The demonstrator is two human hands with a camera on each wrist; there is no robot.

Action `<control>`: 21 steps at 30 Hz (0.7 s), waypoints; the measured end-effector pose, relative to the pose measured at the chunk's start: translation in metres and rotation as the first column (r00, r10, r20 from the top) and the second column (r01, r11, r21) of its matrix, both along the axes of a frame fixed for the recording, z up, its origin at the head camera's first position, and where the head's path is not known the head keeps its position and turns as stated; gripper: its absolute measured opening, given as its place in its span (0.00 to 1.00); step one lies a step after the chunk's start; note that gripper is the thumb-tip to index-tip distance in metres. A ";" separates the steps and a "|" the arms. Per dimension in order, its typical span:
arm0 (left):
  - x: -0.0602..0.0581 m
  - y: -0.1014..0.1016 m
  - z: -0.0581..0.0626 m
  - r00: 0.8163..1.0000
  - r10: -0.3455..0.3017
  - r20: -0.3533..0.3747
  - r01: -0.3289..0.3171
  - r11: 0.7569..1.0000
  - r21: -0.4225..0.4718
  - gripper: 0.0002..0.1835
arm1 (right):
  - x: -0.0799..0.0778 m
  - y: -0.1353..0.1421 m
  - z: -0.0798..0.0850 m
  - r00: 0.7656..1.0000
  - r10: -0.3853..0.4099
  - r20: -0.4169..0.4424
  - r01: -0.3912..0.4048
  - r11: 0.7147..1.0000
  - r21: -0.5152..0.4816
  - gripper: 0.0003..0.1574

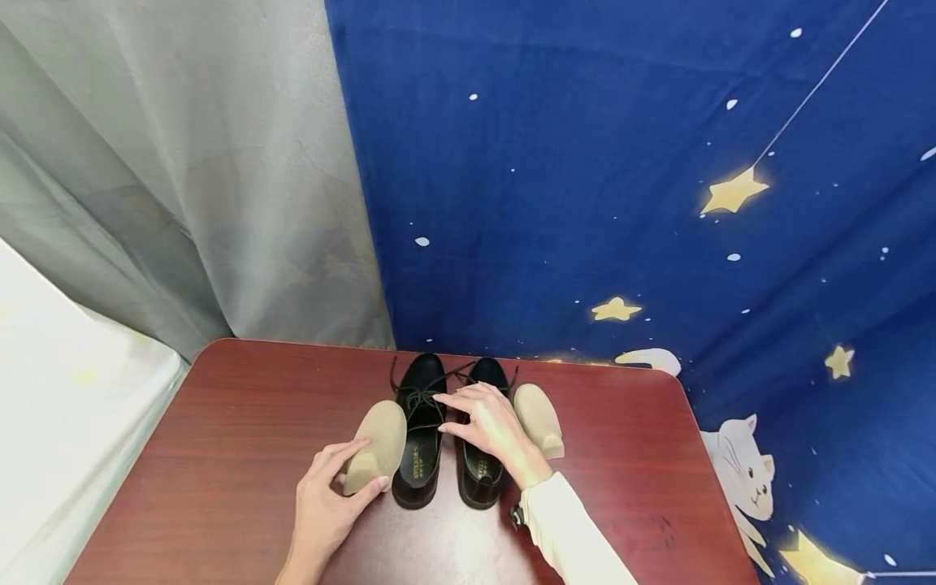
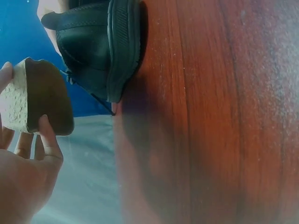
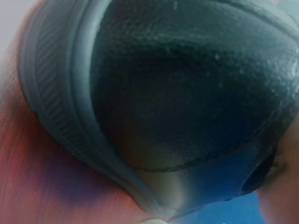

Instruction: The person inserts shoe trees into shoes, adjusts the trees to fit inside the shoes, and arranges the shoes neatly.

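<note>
- L grip (image 1: pixel 325 491): I have it part-closed on a tan insert (image 1: pixel 386 431), thumb one side, fingers the other.
- Insert pos.: up off the counter (image 1: pixel 241 439), just L of the L shoe (image 1: pixel 422 416), toward the counter's far-L corner; L wrist view shows it clear of the surface. Contact w/ shoe: can't tell.
- R grip (image 1: pixel 490 422): fingers spread, thumb well apart, nothing in it that I can see. It's over the R shoe (image 1: pixel 477 487), tips nr the L shoe's laces (image 1: pixel 420 396); can't tell if they touch.
- Second insert (image 1: pixel 537 414) lies just R of the R shoe, on the far-R corner's side.
- Both shoes: toes by the counter's far edge, heels toward me.
- Insert handling (my guess): light, stiffish, matte, so prob. not slippery. End face looks rough, maybe pressed pulp; edges could crumble or dent. Pinch across the sides nr the blunt end, gently; leave the rounded toe free.
- Shoe handling (guess): heavier, firm sole, smooth upper, prob. a bit slick. Best hold = heel counter or collar; avoid snagging loose lace ends.
</note>
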State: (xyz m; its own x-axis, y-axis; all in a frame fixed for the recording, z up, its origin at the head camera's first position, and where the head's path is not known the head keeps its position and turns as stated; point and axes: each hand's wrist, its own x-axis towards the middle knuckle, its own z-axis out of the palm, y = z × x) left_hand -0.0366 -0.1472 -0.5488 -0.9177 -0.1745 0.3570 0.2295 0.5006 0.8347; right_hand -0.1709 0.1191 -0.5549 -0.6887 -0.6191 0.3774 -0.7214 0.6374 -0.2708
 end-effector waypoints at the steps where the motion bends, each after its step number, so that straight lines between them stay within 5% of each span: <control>1: 0.000 0.001 0.000 1.000 -0.004 0.001 0.004 1.000 0.001 0.33 | 0.001 0.000 0.000 1.000 -0.001 -0.001 0.001 1.000 -0.002 0.33; 21: 0.006 0.009 0.012 0.999 -0.030 -0.039 0.030 0.999 0.022 0.32 | 0.002 -0.001 -0.001 1.000 -0.024 0.003 0.024 1.000 0.001 0.30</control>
State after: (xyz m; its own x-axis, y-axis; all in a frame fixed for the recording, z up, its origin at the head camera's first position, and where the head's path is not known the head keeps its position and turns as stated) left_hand -0.0307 -0.1382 -0.5368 -0.9081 -0.1554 0.3889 0.2767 0.4743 0.8357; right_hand -0.1691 0.1178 -0.5556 -0.7044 -0.6025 0.3751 -0.7051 0.6547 -0.2725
